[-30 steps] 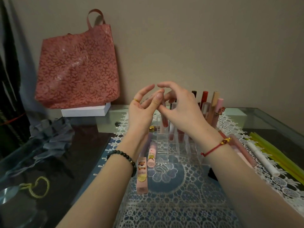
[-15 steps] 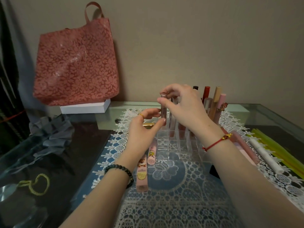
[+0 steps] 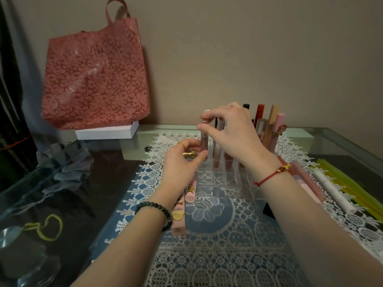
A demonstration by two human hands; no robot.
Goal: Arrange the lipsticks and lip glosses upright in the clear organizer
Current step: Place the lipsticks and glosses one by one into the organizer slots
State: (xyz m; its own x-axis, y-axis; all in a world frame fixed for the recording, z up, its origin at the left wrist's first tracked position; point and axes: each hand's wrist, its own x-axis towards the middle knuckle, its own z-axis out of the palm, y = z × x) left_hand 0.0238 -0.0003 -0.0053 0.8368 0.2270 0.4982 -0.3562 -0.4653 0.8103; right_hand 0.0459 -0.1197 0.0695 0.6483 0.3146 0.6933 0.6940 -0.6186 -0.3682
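Beige wall, glass table, lace mat under clear organizer; pink bag rear-left

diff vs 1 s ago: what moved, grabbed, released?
Both hands came down from above the clear organizer. The right hand pinches the top of a lip gloss tube and has lowered it upright into the organizer's far-left corner; the left hand dropped to pinch its lower part. Nothing let go. The standing tubes, the pink tubes lying on the lace mat and the red bag stayed put.
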